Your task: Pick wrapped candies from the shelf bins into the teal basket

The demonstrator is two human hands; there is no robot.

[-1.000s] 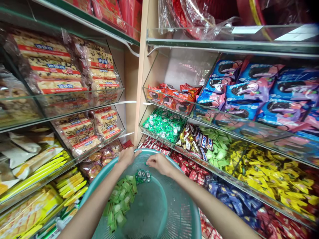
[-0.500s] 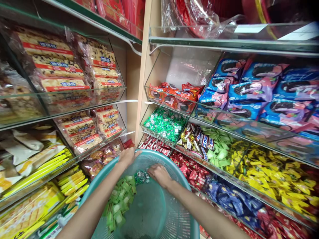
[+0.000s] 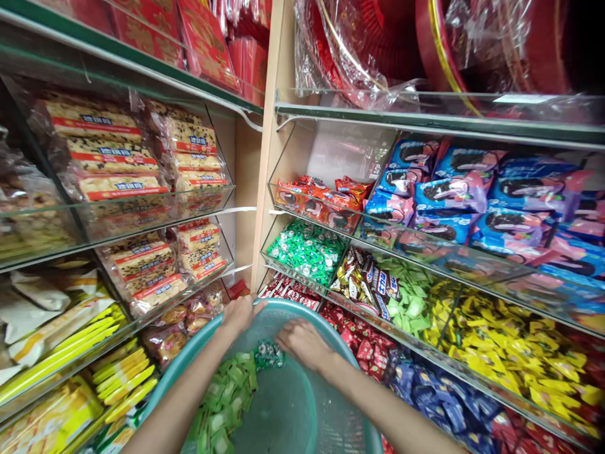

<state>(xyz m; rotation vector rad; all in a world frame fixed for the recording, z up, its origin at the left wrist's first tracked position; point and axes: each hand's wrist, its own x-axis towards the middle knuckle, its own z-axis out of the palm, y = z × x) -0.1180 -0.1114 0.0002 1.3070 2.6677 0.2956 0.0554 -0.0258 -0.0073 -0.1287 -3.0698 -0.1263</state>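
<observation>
Left fingers clasp basket; right fingers curl, grip unclear; wrapper reads "士力架".

Shine beside matt
The basket is meshed plastic, its light-green candy wrappers shiny; the upper shelf looks like glossy glass, the post matt wood.

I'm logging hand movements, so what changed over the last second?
The right hand dipped farther into the round teal plastic basket, beside the shiny green wrapped candies; whether it released anything is unclear. The view tilted upward. The left hand stayed on the rim; the pale-green packets stayed inside.
</observation>
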